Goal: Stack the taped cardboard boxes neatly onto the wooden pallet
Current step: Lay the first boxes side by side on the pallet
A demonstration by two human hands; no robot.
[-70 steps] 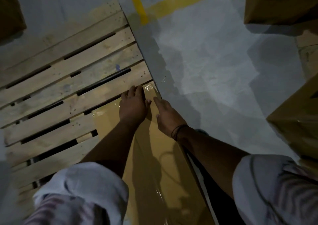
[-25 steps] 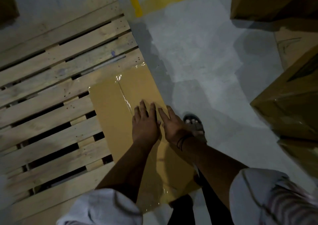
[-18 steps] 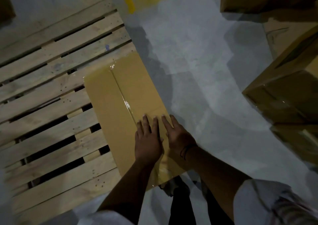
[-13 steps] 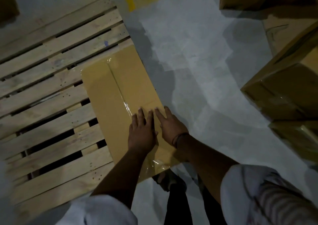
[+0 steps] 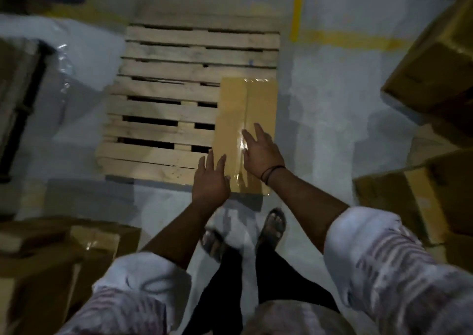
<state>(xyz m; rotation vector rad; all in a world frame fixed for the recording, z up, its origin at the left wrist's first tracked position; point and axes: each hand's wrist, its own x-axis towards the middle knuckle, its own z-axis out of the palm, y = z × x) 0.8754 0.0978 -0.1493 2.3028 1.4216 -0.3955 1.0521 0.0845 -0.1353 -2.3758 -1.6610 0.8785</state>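
Clutter of loose cardboard boxes (image 5: 76, 247) is seen at the near left, close to the person's legs. To the right of it and farther away, the wooden pallet (image 5: 163, 109) lies on the grey floor (image 5: 320, 129). Only one taped cardboard box (image 5: 245, 109) is laid on it, flat along its right edge. The left hand (image 5: 211, 181) is held at the near left corner of this box and the right hand (image 5: 261, 152) above its taped seam. Both are apart, with fingers spread, and nothing is gripped. Piled boxes (image 5: 435, 73) are found at the right.

The near end of the box seems to reach past the near edge of the pallet. If it is left so, a crooked stack could be caused when other boxes are put on top. It could also be kicked by the sandalled foot (image 5: 273, 225) near it.

Whether the palms touch the cardboard cannot be told. The piled boxes are cut off by the frame, and the dark object (image 5: 23, 99) at the far left is too blurred to be named.
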